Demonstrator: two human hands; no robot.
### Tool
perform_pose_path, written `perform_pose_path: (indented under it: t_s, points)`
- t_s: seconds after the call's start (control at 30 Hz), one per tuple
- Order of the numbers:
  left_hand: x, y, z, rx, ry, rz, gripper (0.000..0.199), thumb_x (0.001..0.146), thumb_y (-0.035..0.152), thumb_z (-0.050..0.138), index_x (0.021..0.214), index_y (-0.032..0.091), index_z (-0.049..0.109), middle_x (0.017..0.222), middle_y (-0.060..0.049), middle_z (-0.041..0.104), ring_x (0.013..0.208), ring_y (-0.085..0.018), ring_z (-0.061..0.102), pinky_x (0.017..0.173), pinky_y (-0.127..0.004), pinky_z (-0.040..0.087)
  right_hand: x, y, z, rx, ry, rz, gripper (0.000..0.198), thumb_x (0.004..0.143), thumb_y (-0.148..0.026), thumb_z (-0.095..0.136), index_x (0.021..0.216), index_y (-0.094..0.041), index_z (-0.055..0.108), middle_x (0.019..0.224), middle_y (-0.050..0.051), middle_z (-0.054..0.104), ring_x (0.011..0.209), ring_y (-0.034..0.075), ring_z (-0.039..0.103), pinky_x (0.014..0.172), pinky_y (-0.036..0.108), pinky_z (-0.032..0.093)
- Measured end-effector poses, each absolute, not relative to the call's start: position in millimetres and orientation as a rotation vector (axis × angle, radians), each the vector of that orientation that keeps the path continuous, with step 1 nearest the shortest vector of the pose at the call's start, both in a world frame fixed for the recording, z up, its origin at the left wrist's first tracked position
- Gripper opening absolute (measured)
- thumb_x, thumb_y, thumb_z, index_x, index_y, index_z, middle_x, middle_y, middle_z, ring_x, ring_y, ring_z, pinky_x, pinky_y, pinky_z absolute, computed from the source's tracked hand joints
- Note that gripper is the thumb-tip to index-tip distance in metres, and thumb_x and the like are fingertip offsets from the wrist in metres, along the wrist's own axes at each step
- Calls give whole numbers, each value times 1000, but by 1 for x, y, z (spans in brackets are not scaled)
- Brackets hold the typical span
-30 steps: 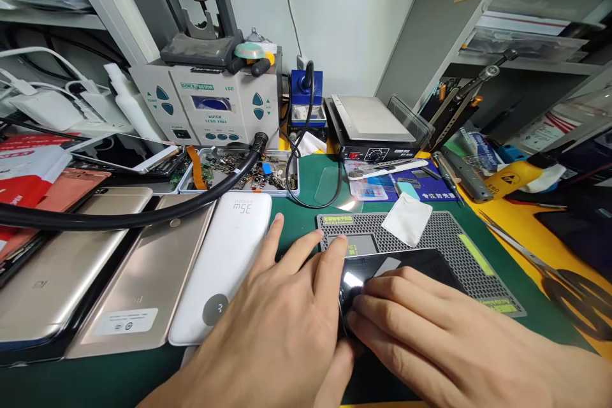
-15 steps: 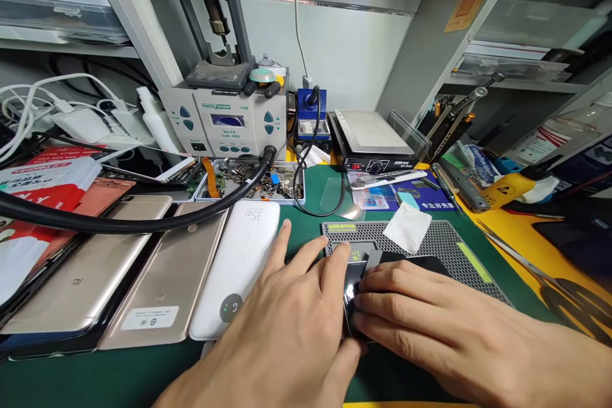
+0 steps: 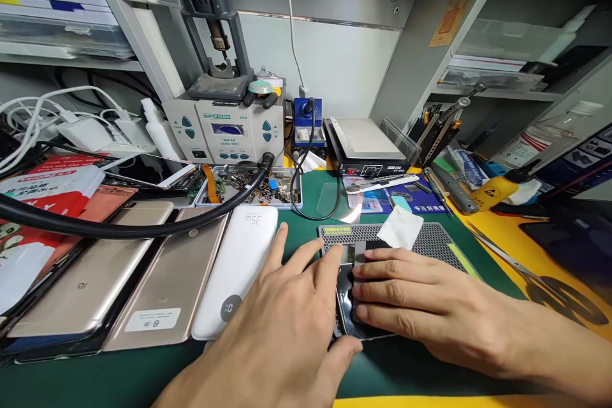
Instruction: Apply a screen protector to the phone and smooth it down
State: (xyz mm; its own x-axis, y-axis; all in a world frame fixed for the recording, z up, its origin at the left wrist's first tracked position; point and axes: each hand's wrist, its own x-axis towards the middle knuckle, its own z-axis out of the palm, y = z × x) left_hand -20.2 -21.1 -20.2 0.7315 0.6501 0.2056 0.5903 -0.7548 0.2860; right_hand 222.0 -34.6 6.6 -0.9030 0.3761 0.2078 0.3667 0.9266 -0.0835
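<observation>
A phone with a glossy black screen (image 3: 345,290) lies on the perforated grey mat (image 3: 433,242), partly covered by my hands. My left hand (image 3: 289,312) is open, its fingers spread along the phone's left side and its thumb at the near left corner. Over the screen, my right hand (image 3: 421,290) has its fingers together, pressing a thin grey flat card (image 3: 359,250); only the card's far end and a narrow edge show. A folded white cloth (image 3: 400,227) rests on the mat behind my right hand.
At left are a white power bank (image 3: 236,268) and gold phone backs (image 3: 165,287). Scissors (image 3: 540,277) lie at right. Behind stand a hot-air station (image 3: 224,131) with a black hose (image 3: 157,226), a tray of parts (image 3: 282,194) and a flat heating plate (image 3: 366,140).
My right hand has shifted slightly left over the phone with the grey card, uncovering more of the screen's near left corner. The left hand stays at the phone's side; the view has tilted slightly.
</observation>
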Motion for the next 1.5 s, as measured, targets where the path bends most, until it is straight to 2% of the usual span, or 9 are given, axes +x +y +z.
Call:
perform_pose_path:
  t_s: [0.27, 0.4, 0.53, 0.67, 0.9, 1.07, 1.23, 1.4, 1.5]
  points:
    - [-18, -21, -19, 2802, 983, 466, 59, 87, 41, 61, 135, 10, 47, 128, -16, 62, 124, -32, 54, 118, -60, 28, 222, -31, 4, -497, -2920, 77, 36, 105, -18, 38, 123, -8, 67, 127, 13, 69, 124, 21, 62, 117, 44, 38]
    - [-19, -22, -17, 2767, 1001, 480, 62, 85, 39, 64, 138, 14, 45, 132, -15, 61, 125, -31, 54, 116, -61, 32, 229, -29, 5, -474, -2939, 101, 34, 103, -19, 42, 126, -8, 65, 130, 13, 67, 127, 22, 59, 118, 44, 36]
    - [-16, -22, -14, 2795, 988, 493, 53, 82, 37, 67, 126, 11, 55, 127, -18, 64, 116, -33, 59, 113, -63, 35, 232, -29, 4, -499, -2957, 94, 34, 102, -18, 43, 126, -7, 65, 131, 14, 67, 128, 24, 58, 118, 46, 36]
    - [-17, -20, -16, 2780, 985, 458, 60, 85, 38, 64, 134, 9, 49, 128, -17, 63, 123, -32, 55, 116, -61, 31, 221, -27, 5, -472, -2958, 117, 36, 104, -18, 38, 124, -8, 67, 127, 14, 69, 124, 23, 61, 115, 46, 41]
    - [-21, -22, -19, 2723, 1009, 449, 64, 86, 41, 64, 140, 17, 40, 135, -13, 59, 130, -30, 50, 119, -58, 26, 229, -31, 6, -529, -2871, 7, 30, 102, -19, 47, 120, -11, 69, 123, 12, 71, 127, 21, 59, 118, 38, 36]
    - [-20, -22, -21, 2749, 983, 441, 63, 84, 42, 67, 136, 14, 44, 131, -14, 61, 127, -29, 52, 120, -58, 25, 221, -31, 2, -512, -2935, 38, 35, 104, -19, 39, 119, -10, 70, 124, 13, 71, 123, 23, 62, 116, 45, 39]
    - [-20, -20, -22, 2718, 1005, 432, 64, 84, 44, 67, 137, 17, 43, 133, -11, 59, 129, -29, 50, 122, -58, 22, 220, -32, 8, -507, -2850, 5, 35, 104, -18, 39, 117, -10, 70, 121, 13, 72, 124, 20, 61, 117, 37, 38]
    - [-19, -20, -22, 2750, 992, 461, 59, 84, 43, 67, 132, 15, 46, 129, -13, 60, 125, -30, 52, 120, -57, 26, 225, -37, 5, -525, -2905, 17, 33, 103, -18, 42, 122, -10, 68, 122, 13, 71, 123, 24, 62, 117, 44, 39]
    - [-18, -19, -22, 2742, 988, 463, 55, 85, 41, 67, 130, 16, 48, 130, -12, 60, 127, -28, 51, 121, -54, 24, 217, -35, 1, -514, -2873, -1, 38, 105, -18, 36, 116, -10, 71, 118, 12, 73, 121, 23, 64, 117, 43, 38]
